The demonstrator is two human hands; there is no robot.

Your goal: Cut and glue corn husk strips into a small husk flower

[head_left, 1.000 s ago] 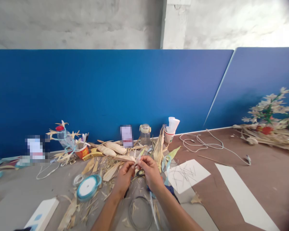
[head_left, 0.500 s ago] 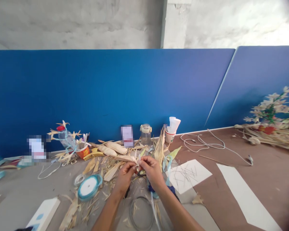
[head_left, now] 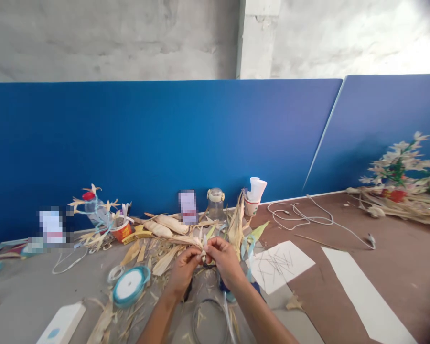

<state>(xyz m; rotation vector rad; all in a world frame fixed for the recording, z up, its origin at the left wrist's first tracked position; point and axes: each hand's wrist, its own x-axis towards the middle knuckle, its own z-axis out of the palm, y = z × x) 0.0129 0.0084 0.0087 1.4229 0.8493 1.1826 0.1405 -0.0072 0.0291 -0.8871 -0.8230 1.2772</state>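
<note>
Close together over the middle of the table, my left hand (head_left: 185, 268) and my right hand (head_left: 222, 258) pinch a small piece of corn husk (head_left: 203, 242) between thumbs and fingers. Its pale pointed tips stick up above the fingertips; the lower part is mostly hidden by the fingers. Behind the hands lie loose dried corn husks (head_left: 165, 263) and husk-wrapped pale cobs (head_left: 170, 223). A spool of teal ribbon (head_left: 129, 285) rests to the left, with a small roll of tape (head_left: 115, 274) beside it. Below the hands is a coil of grey wire (head_left: 210, 320).
Dark thin sticks lie on a white sheet (head_left: 281, 265) at right, near a white cable (head_left: 308, 215). A paper cup (head_left: 252, 207), a clear jar (head_left: 215, 205) and a red cup (head_left: 122, 231) stand along the blue partition (head_left: 165, 143). A husk-flower arrangement (head_left: 401, 165) is far right.
The view has shifted slightly, so the scene sits a little lower and further left. Both hands keep their pinch on the corn husk, with only slight finger movement.
</note>
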